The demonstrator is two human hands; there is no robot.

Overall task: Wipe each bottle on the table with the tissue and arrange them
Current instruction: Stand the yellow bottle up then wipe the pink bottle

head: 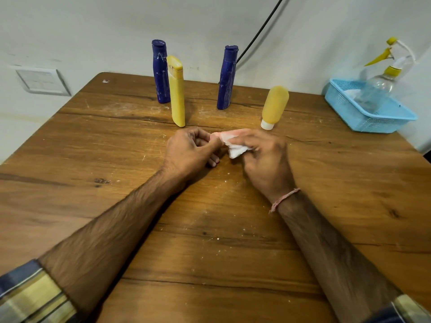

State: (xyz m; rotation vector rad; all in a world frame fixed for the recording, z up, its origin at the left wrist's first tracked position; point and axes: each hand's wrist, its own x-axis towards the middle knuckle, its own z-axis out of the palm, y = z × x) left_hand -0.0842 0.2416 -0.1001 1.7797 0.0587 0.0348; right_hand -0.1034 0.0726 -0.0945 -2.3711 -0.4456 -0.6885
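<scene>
tissue (234, 145) partly buried under right hand (265, 159) fingers, blurred by motion. left hand (189, 152) fingertips curl out of sight. left sleeve (32, 297) and right sleeve (405, 308) cut by bottom edge. spray bottle (377, 89) base hidden in basket (373, 124); white thing (352, 93) behind it unclear. cable (263, 26) cut at top edge.

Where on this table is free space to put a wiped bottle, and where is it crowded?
Free: table left of the left hand; near part between the forearms; strip between right hand and blue basket. Crowded: far middle, from left blue bottle to upside-down yellow bottle, behind the tissue.
</scene>
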